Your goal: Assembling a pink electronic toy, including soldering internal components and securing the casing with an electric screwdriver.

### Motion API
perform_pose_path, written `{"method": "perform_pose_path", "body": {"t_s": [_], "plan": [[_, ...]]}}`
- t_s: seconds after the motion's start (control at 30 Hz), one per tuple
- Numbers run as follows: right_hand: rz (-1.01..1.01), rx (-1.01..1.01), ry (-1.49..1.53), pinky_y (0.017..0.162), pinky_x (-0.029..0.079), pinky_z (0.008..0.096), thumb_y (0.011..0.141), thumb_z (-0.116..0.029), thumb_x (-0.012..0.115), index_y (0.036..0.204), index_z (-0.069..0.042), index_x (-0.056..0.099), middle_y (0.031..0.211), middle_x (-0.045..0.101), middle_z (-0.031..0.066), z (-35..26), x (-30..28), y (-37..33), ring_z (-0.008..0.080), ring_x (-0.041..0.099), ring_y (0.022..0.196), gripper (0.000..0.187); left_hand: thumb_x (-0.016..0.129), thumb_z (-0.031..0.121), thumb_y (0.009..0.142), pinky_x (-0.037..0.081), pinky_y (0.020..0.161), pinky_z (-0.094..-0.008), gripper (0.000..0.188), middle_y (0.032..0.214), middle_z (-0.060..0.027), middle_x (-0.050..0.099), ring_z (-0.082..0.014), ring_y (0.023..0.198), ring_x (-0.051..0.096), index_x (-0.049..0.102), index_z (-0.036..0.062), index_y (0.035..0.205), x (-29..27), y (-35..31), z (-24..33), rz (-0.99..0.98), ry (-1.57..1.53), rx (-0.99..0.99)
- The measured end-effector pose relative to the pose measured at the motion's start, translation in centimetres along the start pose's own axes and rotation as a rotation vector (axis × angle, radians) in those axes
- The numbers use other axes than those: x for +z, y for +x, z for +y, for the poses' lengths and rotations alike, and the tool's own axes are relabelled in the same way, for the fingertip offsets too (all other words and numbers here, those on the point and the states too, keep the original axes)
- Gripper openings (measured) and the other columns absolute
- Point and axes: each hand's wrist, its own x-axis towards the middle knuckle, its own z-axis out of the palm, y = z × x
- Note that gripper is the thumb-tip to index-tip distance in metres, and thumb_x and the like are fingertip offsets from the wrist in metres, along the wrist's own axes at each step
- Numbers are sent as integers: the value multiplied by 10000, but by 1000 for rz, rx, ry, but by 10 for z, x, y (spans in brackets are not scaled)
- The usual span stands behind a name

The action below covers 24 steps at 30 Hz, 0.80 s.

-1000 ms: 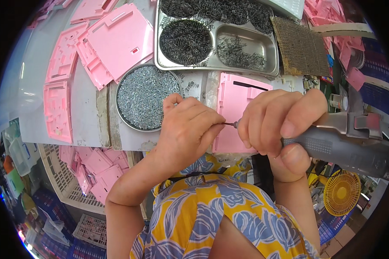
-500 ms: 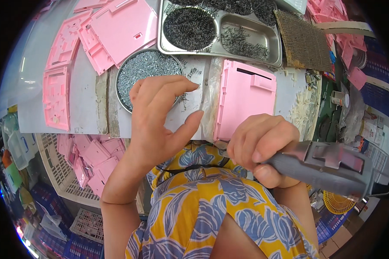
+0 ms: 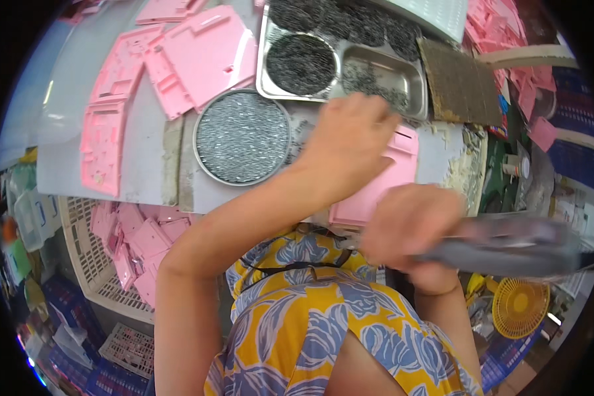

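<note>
Gripping a gray power tool (image 3: 511, 254), the person's right hand (image 3: 412, 231) was curled tightly at the near right of a pink panel (image 3: 363, 201) on the table (image 3: 145, 155). The left hand (image 3: 350, 142), fingers partly bent, hung over the panel near a metal tray (image 3: 402, 71) of black springs (image 3: 300, 64); any hold was too blurred to tell.
</note>
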Motion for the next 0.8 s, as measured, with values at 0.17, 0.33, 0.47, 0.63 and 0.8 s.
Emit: {"method": "perform_pose_path", "body": {"t_s": [0.17,0.33,0.47,0.63,0.8], "plan": [[-35,-194,453,394,517,310,863,-48,815,982,-76,521,551,611,65,-75,-31,9,160,565,411,319,704,213,773,477,922,-481,228,1064,-151,651,-325,1042,611,683,15,885,54,29,29,40,68,198],[-148,-242,583,425,547,285,858,-5,782,972,-63,502,560,633,54,-107,-52,-3,121,598,426,308,694,267,864,505,974,-476,319,1211,-195,665,-360,1118,636,690,2,1043,-96,-13,40,-259,-43,-88],[81,-189,257,447,545,270,859,-55,783,1045,-65,466,547,608,31,-100,-80,-28,101,550,391,368,762,211,850,531,918,-424,381,1178,-170,680,-365,1064,659,651,22,1161,-241,-119,14,-388,318,-538],[129,-114,13,544,550,320,859,-182,827,1261,-44,421,601,592,19,-81,-101,-25,148,557,463,588,754,190,818,515,891,-446,301,1054,-162,692,-366,1015,654,681,33,1065,-296,-167,9,-288,401,-753],[346,-56,-355,783,525,370,870,-333,821,1543,9,291,819,580,45,-75,-79,-11,165,595,679,922,747,344,888,546,715,-385,341,897,-151,742,-294,768,716,717,21,995,-274,-46,-139,115,449,-725]]}}
